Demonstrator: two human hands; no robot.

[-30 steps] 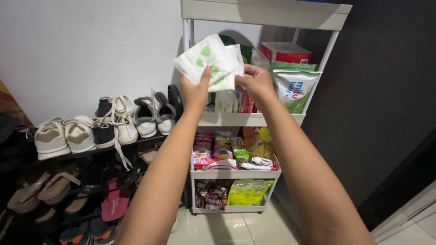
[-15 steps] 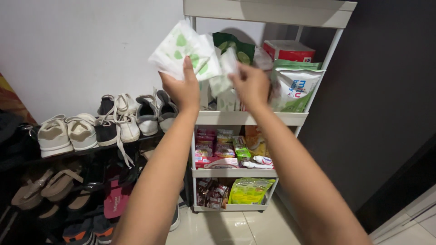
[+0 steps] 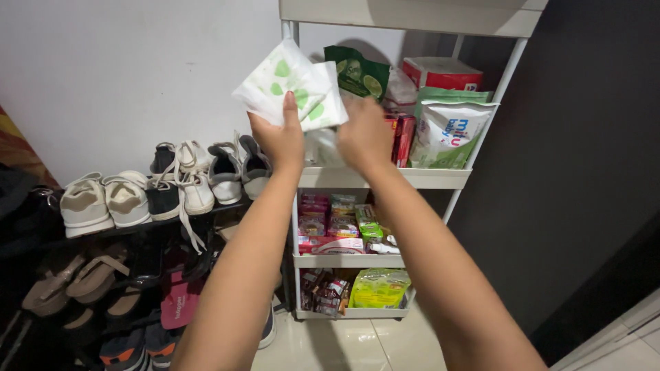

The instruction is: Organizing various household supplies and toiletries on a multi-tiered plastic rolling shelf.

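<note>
My left hand is raised in front of a white shelf cart and grips a small bundle of white packets with green leaf prints. My right hand is lower, reaching into the cart's upper tier beside more white packets that stand there. Its back faces me and is blurred, so its fingers are hidden. Behind it on that tier are slim red boxes, a dark green pouch, a red box and a white-and-green pouch.
The cart's lower tiers hold snack packs and a yellow-green bag. A black shoe rack with pale sneakers and sandals stands at the left. A dark panel is at the right, over a tiled floor.
My right hand took one packet off the bundle and has dropped with it into the upper tier. My left hand drifted left and keeps the bundle raised.
</note>
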